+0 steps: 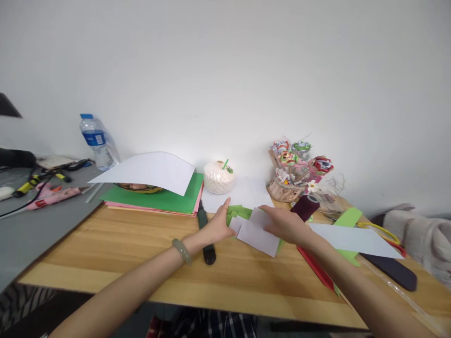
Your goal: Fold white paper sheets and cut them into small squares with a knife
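Note:
Both my hands are around a small pile of cut paper over the middle of the wooden table. White paper pieces (259,238) lie at the front of the pile, overlapping unevenly. Light green paper pieces (240,212) show behind them. At the pile's left edge, my left hand (219,226) holds it with thumb and index finger spread wide. The fingers of my right hand (282,223) close on the white paper from the right; some fingertips are hidden. Just left of the pile lies a dark-handled tool (208,253), partly covered by my left forearm.
Behind are a white-wrapped round fruit (218,177), coloured sheets (179,197) under white paper (155,169), and a wooden pot (283,191) of paper flowers. A thread spool (306,206), white sheet (352,239) and dark phone (391,271) lie right. A water bottle (96,141) stands left.

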